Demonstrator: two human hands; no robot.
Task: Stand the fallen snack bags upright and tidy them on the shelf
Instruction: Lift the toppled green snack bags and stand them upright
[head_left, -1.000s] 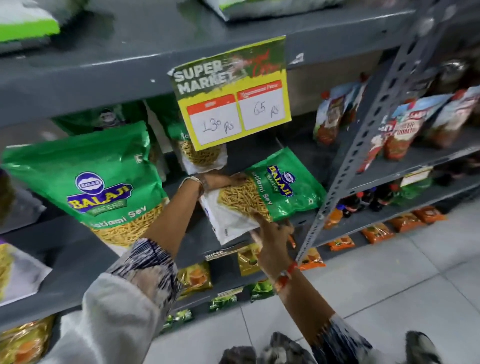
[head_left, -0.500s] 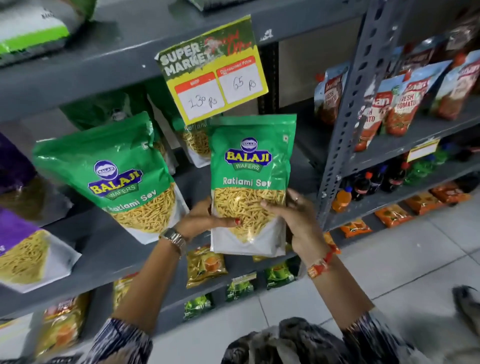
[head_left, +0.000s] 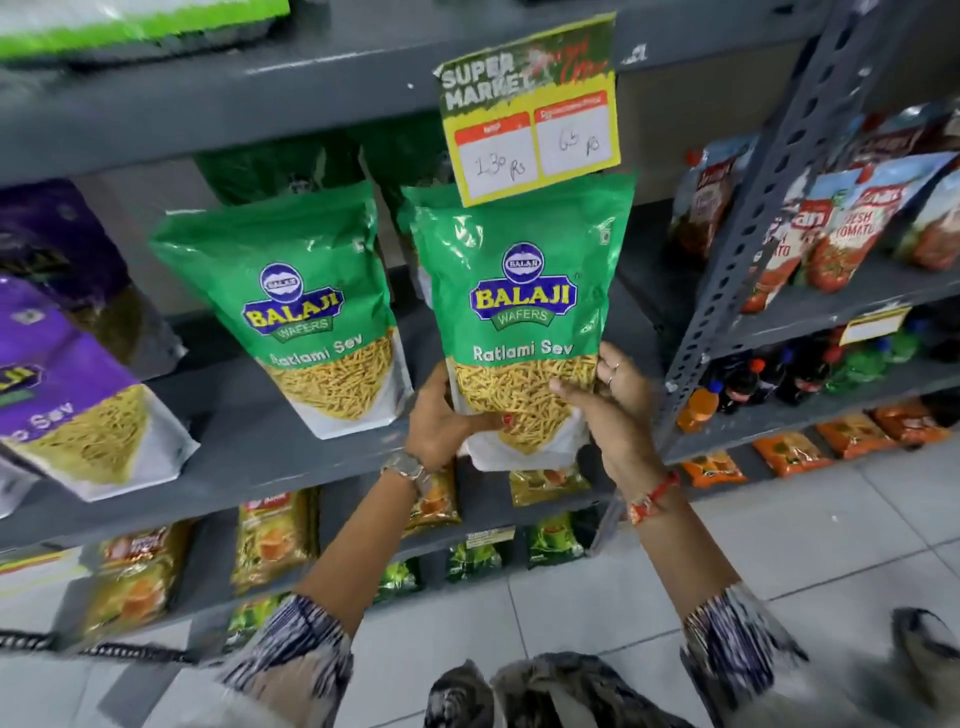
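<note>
While we hold the green sev bag (head_left: 524, 322) upright under the price card (head_left: 530, 111) — left hand (head_left: 447, 421) and right hand (head_left: 608, 402) clasping its base — it may topple forward if released before sitting squarely on the shelf (head_left: 249, 457).

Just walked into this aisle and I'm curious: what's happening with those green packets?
A person is tidying the shelf. Both hands, left hand and right hand, hold a green Ratlami Sev bag upright by its lower part, just under the price sign. Another green bag leans tilted to its left.
</note>
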